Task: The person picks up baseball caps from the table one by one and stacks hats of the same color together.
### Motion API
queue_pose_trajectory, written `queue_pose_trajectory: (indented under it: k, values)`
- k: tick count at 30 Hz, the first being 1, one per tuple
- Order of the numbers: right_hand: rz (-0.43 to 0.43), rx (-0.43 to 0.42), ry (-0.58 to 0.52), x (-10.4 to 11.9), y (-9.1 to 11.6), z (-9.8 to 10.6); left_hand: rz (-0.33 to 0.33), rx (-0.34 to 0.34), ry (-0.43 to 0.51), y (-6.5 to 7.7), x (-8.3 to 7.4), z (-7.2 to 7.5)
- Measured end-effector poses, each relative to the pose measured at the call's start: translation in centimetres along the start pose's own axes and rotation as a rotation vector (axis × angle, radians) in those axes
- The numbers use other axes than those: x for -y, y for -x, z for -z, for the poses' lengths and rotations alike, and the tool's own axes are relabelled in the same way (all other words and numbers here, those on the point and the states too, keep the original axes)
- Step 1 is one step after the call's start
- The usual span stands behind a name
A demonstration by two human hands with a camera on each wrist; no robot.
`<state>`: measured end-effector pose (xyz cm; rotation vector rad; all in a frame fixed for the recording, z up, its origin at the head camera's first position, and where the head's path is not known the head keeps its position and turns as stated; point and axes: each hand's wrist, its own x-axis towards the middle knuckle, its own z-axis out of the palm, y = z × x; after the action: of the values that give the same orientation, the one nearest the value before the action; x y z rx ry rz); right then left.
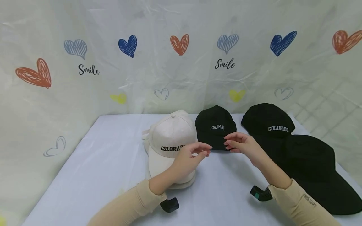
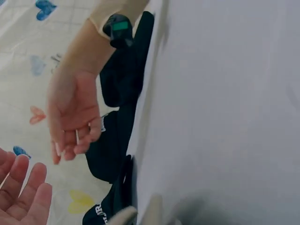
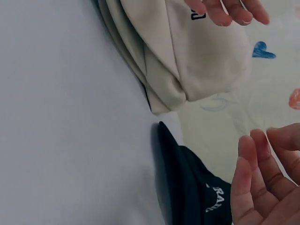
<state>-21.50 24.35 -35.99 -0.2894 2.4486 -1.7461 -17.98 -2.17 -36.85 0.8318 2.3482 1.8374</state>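
My left hand point(image 1: 188, 160) hovers in front of the stacked white COLORADO caps point(image 1: 169, 133), fingers loosely bent with nothing in them. Facing it across a small gap, my right hand point(image 1: 243, 146) is also bare, its fingertips overlapping the edge of the middle black cap point(image 1: 213, 117) in the head view. That cap stands just right of the white stack, lettering forward. In the right wrist view the white caps point(image 3: 213, 61) show layered brims, and the relaxed fingers of my right hand point(image 3: 265, 183) hold nothing.
Two more black caps lie at the right, a lettered one point(image 1: 266, 117) behind and another point(image 1: 311, 160) nearer, its brim pointing to the front right. A white cloth point(image 1: 113, 163) covers the table. Behind hangs a pale sheet point(image 1: 198, 81) printed with hearts. Black wrist devices point(image 1: 169, 205) sit under both forearms.
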Motion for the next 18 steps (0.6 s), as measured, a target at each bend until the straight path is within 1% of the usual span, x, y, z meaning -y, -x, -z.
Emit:
queue_pose_trajectory:
  k: [2, 4, 6, 8, 10, 12, 14, 18]
  values:
    - [-0.032, 0.0, 0.024, -0.4, -0.3, 0.5, 0.05, 0.027, 0.015, -0.5, -0.1, -0.5]
    - [-0.045, 0.001, 0.031, -0.9, -0.6, 1.0, 0.111, 0.043, 0.045, -1.2, -0.1, -0.9]
    - [-0.055, -0.005, 0.031, -1.3, -0.9, 1.6, 0.188, 0.056, 0.082, -1.9, 0.1, -1.4]
    - [-0.066, -0.016, 0.023, -1.8, -1.2, 2.1, 0.265, 0.062, 0.118, -2.7, 0.2, -1.9]
    - [-0.078, -0.027, 0.007, -2.3, -1.4, 2.6, 0.315, 0.056, 0.14, -3.5, 0.4, -2.4]
    - [-0.091, -0.035, -0.015, -2.7, -1.6, 2.9, 0.342, 0.049, 0.147, -4.3, 0.4, -2.8]
    - [-0.103, -0.041, -0.043, -3.1, -1.8, 3.1, 0.34, 0.037, 0.12, -5.0, 0.3, -3.3]
    - [-0.12, -0.05, -0.067, -3.8, -2.1, 3.4, 0.35, 0.02, -0.024, -6.1, 0.1, -4.0]
